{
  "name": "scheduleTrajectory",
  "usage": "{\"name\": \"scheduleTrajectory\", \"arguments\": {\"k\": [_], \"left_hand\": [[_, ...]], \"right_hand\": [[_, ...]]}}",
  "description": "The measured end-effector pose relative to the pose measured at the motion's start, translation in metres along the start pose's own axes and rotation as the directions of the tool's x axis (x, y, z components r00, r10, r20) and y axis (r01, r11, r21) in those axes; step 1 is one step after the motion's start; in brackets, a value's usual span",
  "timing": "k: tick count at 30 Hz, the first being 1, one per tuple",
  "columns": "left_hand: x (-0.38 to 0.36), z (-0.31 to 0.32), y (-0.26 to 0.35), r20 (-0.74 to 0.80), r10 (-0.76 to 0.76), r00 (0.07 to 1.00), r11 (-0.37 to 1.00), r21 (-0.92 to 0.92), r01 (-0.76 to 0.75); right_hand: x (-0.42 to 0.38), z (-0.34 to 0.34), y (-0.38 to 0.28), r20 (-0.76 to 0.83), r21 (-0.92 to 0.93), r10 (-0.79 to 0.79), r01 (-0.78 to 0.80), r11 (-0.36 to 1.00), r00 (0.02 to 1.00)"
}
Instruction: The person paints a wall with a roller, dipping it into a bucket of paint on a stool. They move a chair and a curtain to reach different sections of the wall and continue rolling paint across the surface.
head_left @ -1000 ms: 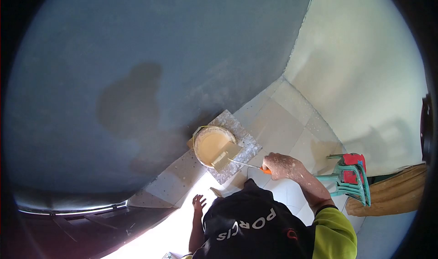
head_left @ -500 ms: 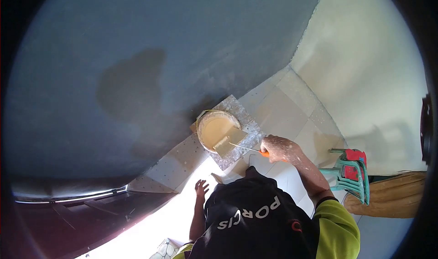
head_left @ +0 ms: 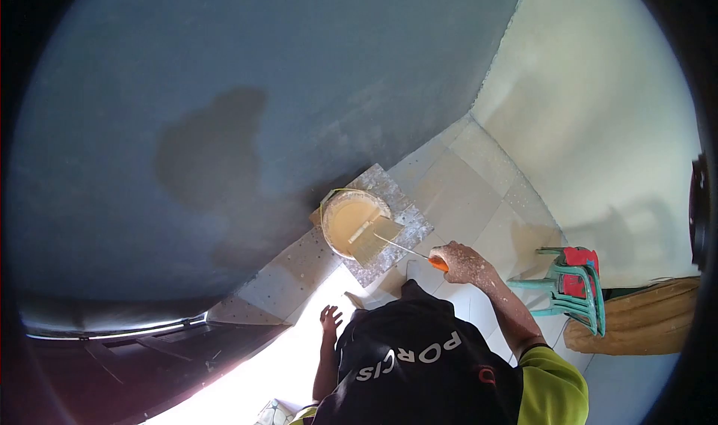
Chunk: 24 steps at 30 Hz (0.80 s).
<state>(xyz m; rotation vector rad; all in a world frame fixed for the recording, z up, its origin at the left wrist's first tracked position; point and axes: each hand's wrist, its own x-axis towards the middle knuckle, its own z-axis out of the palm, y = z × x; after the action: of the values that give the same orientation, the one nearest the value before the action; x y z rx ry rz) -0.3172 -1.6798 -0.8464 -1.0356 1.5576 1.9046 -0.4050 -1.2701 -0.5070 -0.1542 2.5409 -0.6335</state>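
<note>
My right hand [head_left: 461, 263] is closed around the orange handle of a paint roller [head_left: 365, 228]. Its thin metal rod slants left to the roller head, which lies against a flat, pale yellow board [head_left: 379, 244] at the bucket's near-right side. Cream paint [head_left: 348, 217] fills much of the round bucket [head_left: 324, 234], whose rim is smeared. Beside my torso, my left hand [head_left: 330, 318] hangs with its fingers apart, touching nothing.
Under the bucket lies a paint-spattered sheet [head_left: 407, 214] on the tiled floor [head_left: 456, 178]. A grey wall [head_left: 359, 66] rises just behind. To the right are green plastic stools [head_left: 576, 298] with a red item [head_left: 580, 271], and a brown bundle [head_left: 647, 316].
My right hand has drawn back slightly toward my body and lower. The roller head sits a little farther toward the paint. My left hand stays nearly still; the view shifts slightly.
</note>
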Motion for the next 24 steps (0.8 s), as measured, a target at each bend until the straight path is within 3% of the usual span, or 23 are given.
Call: {"name": "scheduleTrajectory", "arguments": {"k": [7, 18, 21, 24], "left_hand": [[0.005, -0.002, 0.0, 0.052, 0.024, 0.998, 0.999, 0.046, -0.026], [0.005, -0.006, 0.007, 0.111, 0.006, 0.994, 0.996, 0.086, -0.016], [0.021, -0.009, 0.001, 0.163, 0.054, 0.985, 0.985, 0.153, -0.079], [0.022, -0.007, 0.01, 0.169, -0.001, 0.986, 0.992, 0.124, -0.02]], "right_hand": [[-0.014, 0.051, 0.033, -0.017, 0.032, 0.027, -0.027, 0.999, 0.999], [-0.037, 0.086, 0.033, -0.178, 0.123, 0.061, -0.039, 0.992, 0.982], [-0.047, 0.069, 0.013, -0.128, 0.1, 0.098, -0.086, 0.991, 0.987], [-0.048, 0.071, 0.013, -0.089, 0.059, 0.115, -0.11, 0.992, 0.989]]}}
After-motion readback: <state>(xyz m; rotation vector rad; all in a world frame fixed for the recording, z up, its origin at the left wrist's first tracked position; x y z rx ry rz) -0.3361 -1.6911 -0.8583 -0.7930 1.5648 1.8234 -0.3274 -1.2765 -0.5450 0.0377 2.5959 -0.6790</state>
